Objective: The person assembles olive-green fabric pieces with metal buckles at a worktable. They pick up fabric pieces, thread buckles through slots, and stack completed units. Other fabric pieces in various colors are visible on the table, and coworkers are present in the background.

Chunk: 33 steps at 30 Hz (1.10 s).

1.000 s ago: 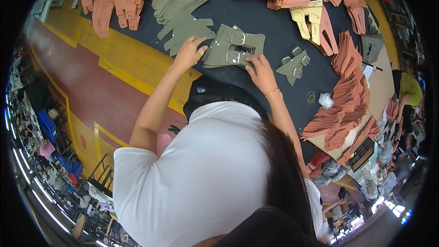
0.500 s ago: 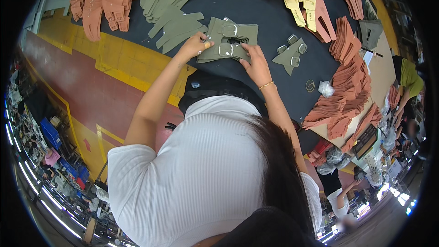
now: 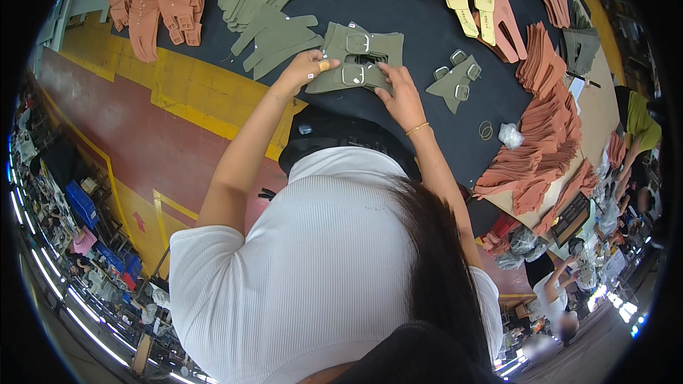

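Directly in front of me on the dark table lies a stack of olive-green cut pieces [image 3: 388, 43] with an opening in its middle. One square metal buckle [image 3: 358, 44] sits on the far part. On the near strap piece [image 3: 329, 83] is a second metal buckle [image 3: 353, 75]. My left hand [image 3: 307, 71], with a tan wrap on one finger, pinches the near strap's left end. At its right end my right hand [image 3: 402, 96] grips the edge between thumb and fingers; the fingertips partly cover it. Farther right lies a separate green piece with several buckles [image 3: 457, 85].
Loose green pieces [image 3: 274, 43] lie to the left. Stacks of salmon-coloured pieces [image 3: 544, 135] line the right side, others the far edge. A yellow template [image 3: 473, 3] rests at the far right. Thin bangle-like rings [image 3: 485, 130] and a crumpled clear plastic bag [image 3: 510, 136] lie on the right.
The near strap with its buckle has shifted slightly toward the far side and right between my hands. Both hands keep nearly the same places.
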Motion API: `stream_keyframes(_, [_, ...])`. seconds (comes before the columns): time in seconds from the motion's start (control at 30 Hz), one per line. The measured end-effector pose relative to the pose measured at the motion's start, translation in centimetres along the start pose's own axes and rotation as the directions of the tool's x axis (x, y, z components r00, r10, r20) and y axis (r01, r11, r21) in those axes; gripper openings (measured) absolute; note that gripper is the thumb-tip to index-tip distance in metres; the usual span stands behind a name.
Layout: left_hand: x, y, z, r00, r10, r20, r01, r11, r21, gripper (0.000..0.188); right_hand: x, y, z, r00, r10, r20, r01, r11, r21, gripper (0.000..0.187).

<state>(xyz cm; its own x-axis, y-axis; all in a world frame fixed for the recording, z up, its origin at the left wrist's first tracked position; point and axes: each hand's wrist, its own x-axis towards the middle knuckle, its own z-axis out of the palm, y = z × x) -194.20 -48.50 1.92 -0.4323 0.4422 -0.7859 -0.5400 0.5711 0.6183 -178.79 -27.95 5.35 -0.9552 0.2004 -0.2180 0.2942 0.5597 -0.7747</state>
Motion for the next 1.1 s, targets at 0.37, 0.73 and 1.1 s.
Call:
stream_keyframes(0.37, [-2.3, 2.6, 1.2, 0.934, 0.041, 0.355, 0.143, 0.867, -0.478, 0.051, -0.2, -0.1, 0.0, 1.000, -0.015, -0.016, 0.016, 0.999, 0.040, 0.056])
stream_keyframes(0.73, [-2.4, 2.8, 1.3, 0.920, 0.055, 0.388, 0.118, 0.905, -0.409, 0.046, -0.1, -0.8, 0.1, 0.997, -0.059, -0.041, 0.059, 0.998, 0.014, 0.061])
stream_keyframes(1.1, [-10.5, 11.2, 2.6, 0.890, 0.287, 0.355, -0.155, 0.921, -0.357, 0.040, 0.7, -6.2, -7.4, 0.973, -0.222, -0.063, 0.231, 0.930, 0.286, 0.053])
